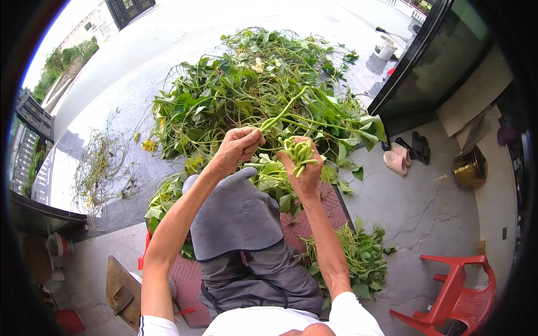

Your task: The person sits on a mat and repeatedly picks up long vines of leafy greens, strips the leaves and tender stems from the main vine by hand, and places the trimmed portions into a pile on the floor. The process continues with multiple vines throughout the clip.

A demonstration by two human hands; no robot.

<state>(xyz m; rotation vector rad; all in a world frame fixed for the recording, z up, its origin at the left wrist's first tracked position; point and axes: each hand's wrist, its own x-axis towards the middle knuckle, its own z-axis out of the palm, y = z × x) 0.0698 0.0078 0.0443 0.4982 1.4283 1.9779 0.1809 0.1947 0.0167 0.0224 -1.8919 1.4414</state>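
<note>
My left hand (240,148) is closed, thumb and fingers pinching a long green stem (287,108) that runs up and to the right. My right hand (307,178) is wrapped around a bunch of green stalks (300,152), their cut ends facing me. More stems with large leaves (364,131) extend to the right just beyond this hand. Both hands are above my lap, where a grey towel (235,207) lies across my knees. In front spreads a big heap of leafy green vines (241,89).
A smaller pile of stalks with leaves (358,257) lies by my right leg, near a red plastic chair (457,297). Stripped vines (101,168) are scattered at left. Pink slippers (396,159) and a gold-coloured pot (469,168) are at right. A glass door (437,61) stands beyond.
</note>
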